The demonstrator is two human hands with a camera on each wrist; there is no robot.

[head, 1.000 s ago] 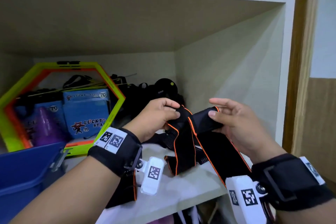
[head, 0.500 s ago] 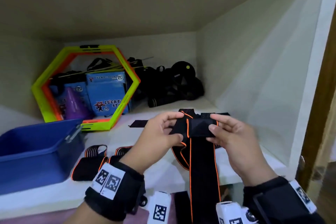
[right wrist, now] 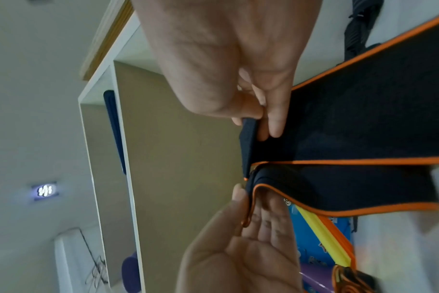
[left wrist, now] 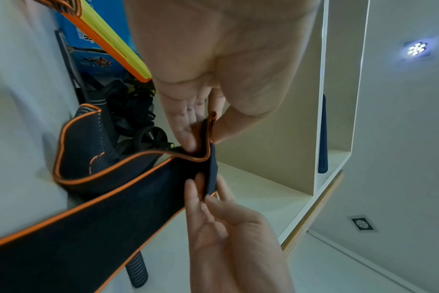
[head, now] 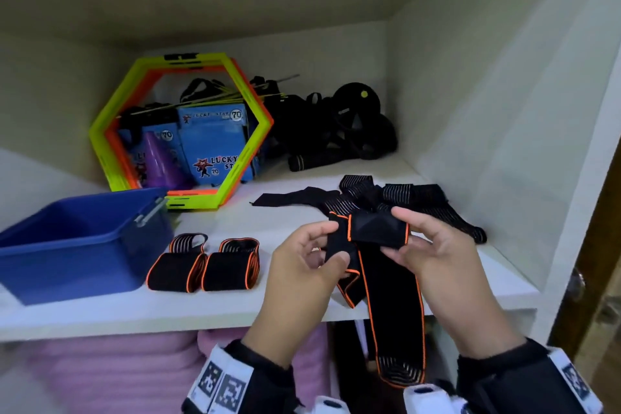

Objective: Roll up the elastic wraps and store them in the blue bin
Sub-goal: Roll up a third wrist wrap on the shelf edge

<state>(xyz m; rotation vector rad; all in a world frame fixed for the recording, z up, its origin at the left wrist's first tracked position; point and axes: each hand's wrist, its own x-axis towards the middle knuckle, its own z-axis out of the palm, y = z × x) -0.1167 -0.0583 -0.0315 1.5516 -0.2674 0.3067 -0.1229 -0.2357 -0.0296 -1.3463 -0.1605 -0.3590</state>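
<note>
A black, orange-edged wrap (head: 378, 232) is pinched at its folded top by the left hand (head: 304, 265) and right hand (head: 437, 255) above the shelf (head: 235, 309), its tail hanging free for rolling, right of the bin (head: 67, 245).

Your white shelf (head: 235, 309) carries the blue bin (head: 67, 245) at lower left, two rolled wraps (head: 205, 269) just beside it, loose black wraps (head: 420, 202) at centre right, and at the back a hexagon frame (head: 181, 131), blue boxes (head: 215, 144), black gear (head: 336, 131).
</note>
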